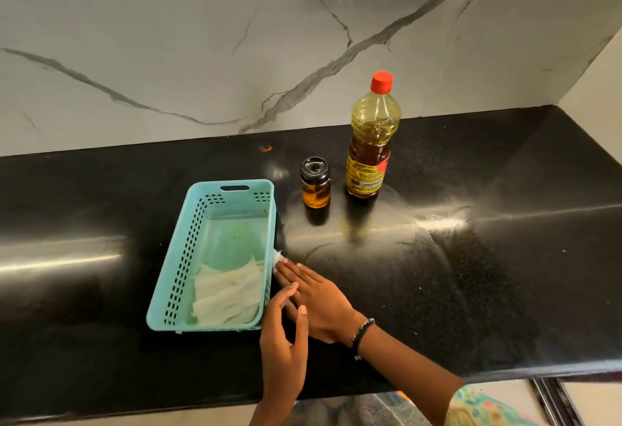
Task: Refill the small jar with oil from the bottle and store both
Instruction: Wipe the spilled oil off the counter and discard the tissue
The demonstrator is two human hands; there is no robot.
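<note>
Right hand point(319, 301) lies flat on the black counter point(471, 274), fingers straight, pressed against the basket's near-right wall; a scrap of white tissue point(278, 255) shows at the fingertips, whether pinched or only touched I cannot tell. Beaded band point(361, 333) on that wrist. Left hand point(282, 348) upright on its edge just left of the right hand, fingers loosely extended, holding nothing, index tip resting on the right hand's fingers.

Basket point(175, 274): turquoise plastic, rectangular, perforated side walls, slot handle at the far end. Folded white paper point(229, 294), soft and creased, fills its near half; the far half shows bare floor.

Jar point(315, 182): small, clear glass, round, black lid on, amber oil in the lower half. Stands beyond the right fingertips, well apart, just right of the basket's far corner. Bottle point(372, 139): tall clear plastic, ribbed shoulder, red cap on, yellow label, oil dark low down. Upright just right of the jar, not touching.

Counter polished, speckled, glare streaks and smears around the bottle. Wide bare stretch right of the right hand; front edge runs under both forearms; marble backsplash point(168, 55) behind
</note>
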